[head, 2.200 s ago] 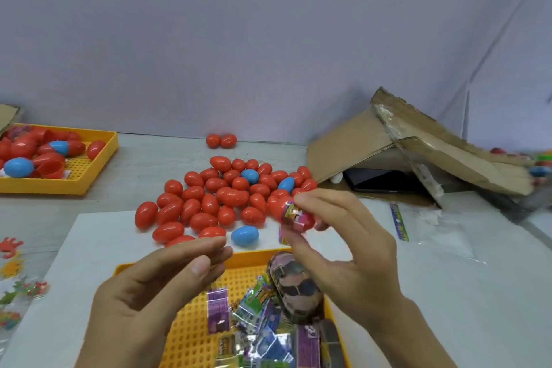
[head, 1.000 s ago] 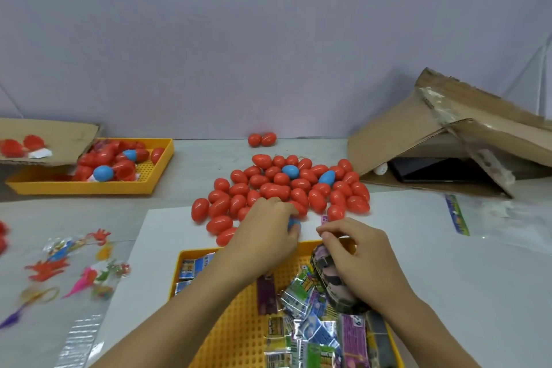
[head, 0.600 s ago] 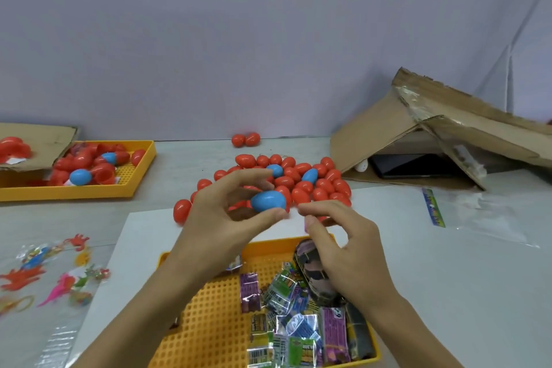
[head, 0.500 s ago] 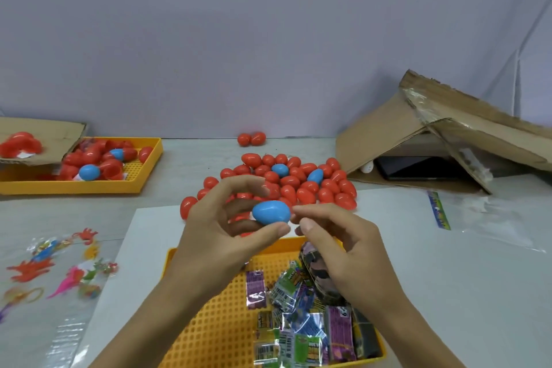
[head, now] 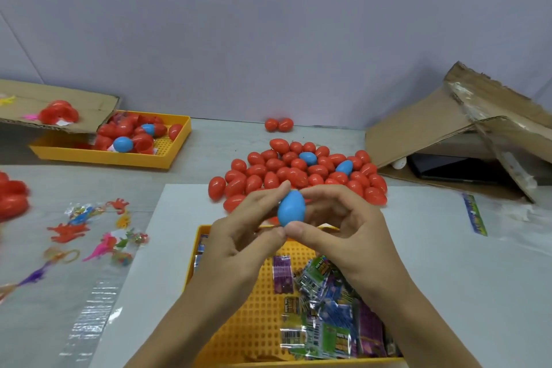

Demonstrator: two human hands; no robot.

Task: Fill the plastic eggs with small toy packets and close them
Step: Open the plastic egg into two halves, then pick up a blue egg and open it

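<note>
Both my hands meet on one blue egg (head: 291, 208) held upright above the far edge of the yellow tray (head: 257, 302): my left hand (head: 243, 236) pinches it from the left with fingertip at its top and thumb at its base, and my right hand (head: 340, 227) curls round its right side, thumb pressed under the bottom. I judge the step to be opening this egg, so I should grip each half separately, one hand high and one low, and pull straight apart along its length with a slight twist, not squeeze the middle, which would only jam the seam. It should stay over the tray so a slipped half lands there and not off the bench. The egg looks smooth, matte, sky blue, narrower at the top, and closed; I cannot make out its seam. Toy packets (head: 325, 317), shiny foil in purple, green and blue, lie heaped in the near right part of the tray. A pile of red eggs (head: 295, 172) sits just beyond my hands toward the back of the bench, and another tray of eggs (head: 167, 155) stands at the far left.
</note>
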